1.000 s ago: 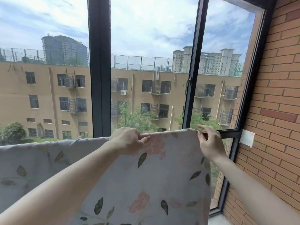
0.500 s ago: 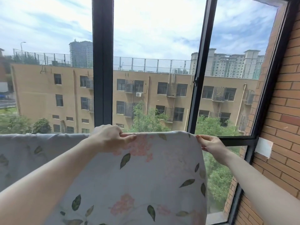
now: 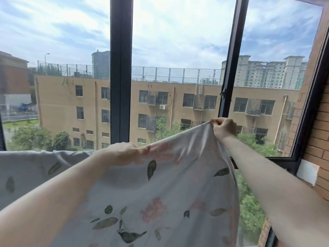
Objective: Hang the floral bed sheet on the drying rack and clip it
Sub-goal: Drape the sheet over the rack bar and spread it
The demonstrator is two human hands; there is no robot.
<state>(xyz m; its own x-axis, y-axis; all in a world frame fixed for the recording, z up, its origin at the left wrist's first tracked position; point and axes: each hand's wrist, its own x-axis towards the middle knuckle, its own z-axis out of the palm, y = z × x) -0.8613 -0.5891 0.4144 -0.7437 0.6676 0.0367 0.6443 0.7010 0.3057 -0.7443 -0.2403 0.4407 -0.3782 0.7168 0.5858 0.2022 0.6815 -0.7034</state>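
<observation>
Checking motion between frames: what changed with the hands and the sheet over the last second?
The right hand has closed into a fist on the corner of the floral sheet and lifted it up, so the top edge now slopes up to the right instead of lying level. The view has also shifted. The left hand keeps its grip on the top edge, and the sheet's left part stays draped level.

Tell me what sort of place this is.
Probably an enclosed balcony or laundry nook in an upper-floor flat: a dark-framed window looks down on a tan apartment block, a brick wall stands at right, and a floral bed sheet is being hung.
</observation>
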